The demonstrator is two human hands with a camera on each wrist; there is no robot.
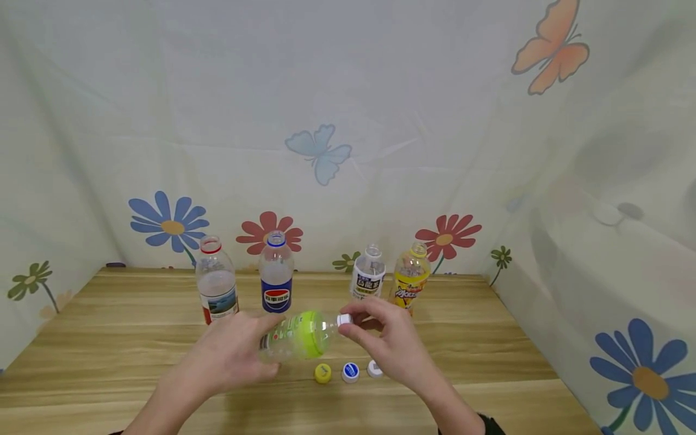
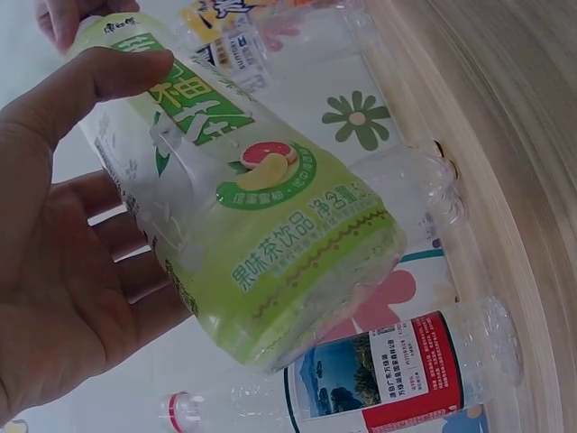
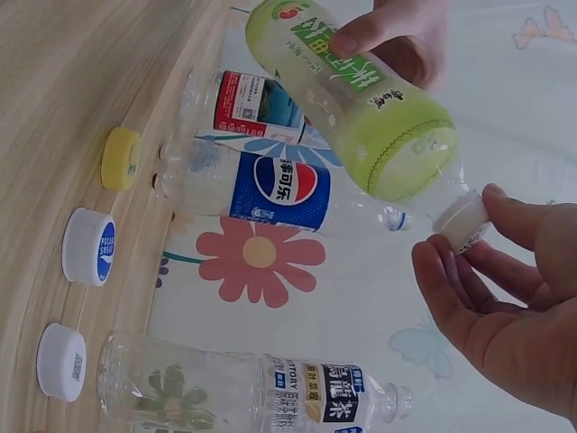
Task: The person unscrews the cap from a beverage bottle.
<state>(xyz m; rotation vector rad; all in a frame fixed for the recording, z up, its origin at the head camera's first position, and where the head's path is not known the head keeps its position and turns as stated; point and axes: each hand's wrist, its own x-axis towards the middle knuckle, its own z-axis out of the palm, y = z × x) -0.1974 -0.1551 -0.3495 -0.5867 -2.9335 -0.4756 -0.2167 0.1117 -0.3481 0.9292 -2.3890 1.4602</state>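
Note:
My left hand [image 1: 225,353] grips a clear plastic bottle [image 1: 310,335] with a light green tea label, its fingers and thumb wrapped round the body. The bottle lies tilted in the air above the table, its neck toward my right hand [image 1: 393,343]. Thumb and fingers of that hand pinch a white bottle cap [image 3: 462,223] at the bottle's mouth. In the left wrist view, the label [image 2: 216,153] shows a grapefruit picture. Below on the table sit a yellow cap [image 1: 323,373], a white cap with a blue top [image 1: 350,372] and a plain white cap [image 1: 374,369].
Uncapped bottles stand along the back of the wooden table [image 1: 136,344]: one with a red neck ring [image 1: 216,284], a Pepsi bottle [image 1: 276,272], an oolong tea bottle [image 1: 368,272] and a yellow-labelled bottle [image 1: 411,275]. A flower-printed cloth [image 1: 217,121] hangs behind.

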